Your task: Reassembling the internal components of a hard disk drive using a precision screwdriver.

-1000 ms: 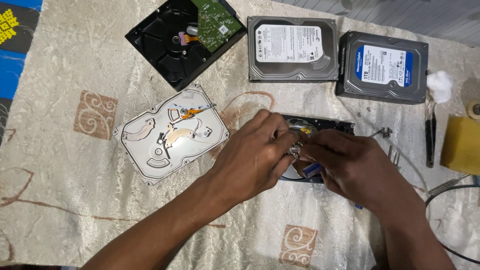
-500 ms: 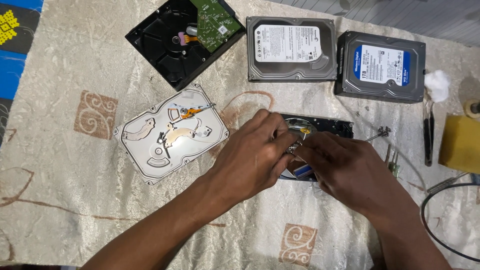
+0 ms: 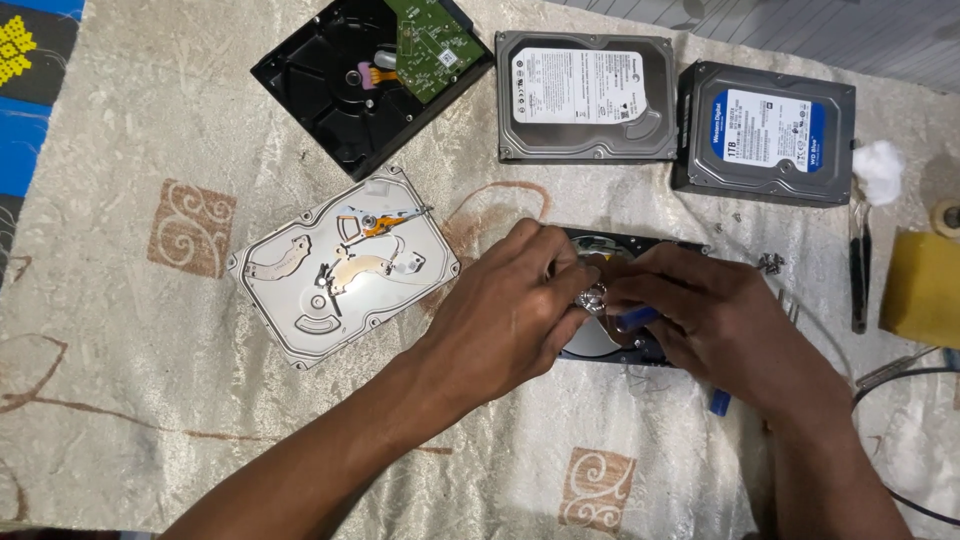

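An open hard drive [image 3: 612, 245] lies on the cloth, mostly hidden under both hands. My left hand [image 3: 505, 312] comes in from the lower left. Its curled fingers press on the drive's middle, beside a small shiny metal piece [image 3: 595, 297]. My right hand [image 3: 718, 322] covers the drive's right side and grips a blue-handled screwdriver [image 3: 636, 318]. The handle's end shows below the palm. The tool's tip is hidden between the fingers.
A removed silver drive lid [image 3: 345, 265] lies to the left. At the back are a black drive with a green board [image 3: 370, 80], a silver drive [image 3: 585, 95] and a blue-labelled drive [image 3: 770, 130]. Loose screws [image 3: 770, 263], cotton [image 3: 878, 170], a black tool [image 3: 860, 275], a yellow sponge [image 3: 920, 290] and cables [image 3: 900, 370] lie at the right.
Both hands stay over the open drive. The fingertips have shifted slightly around its middle. Nothing else on the cloth has moved.
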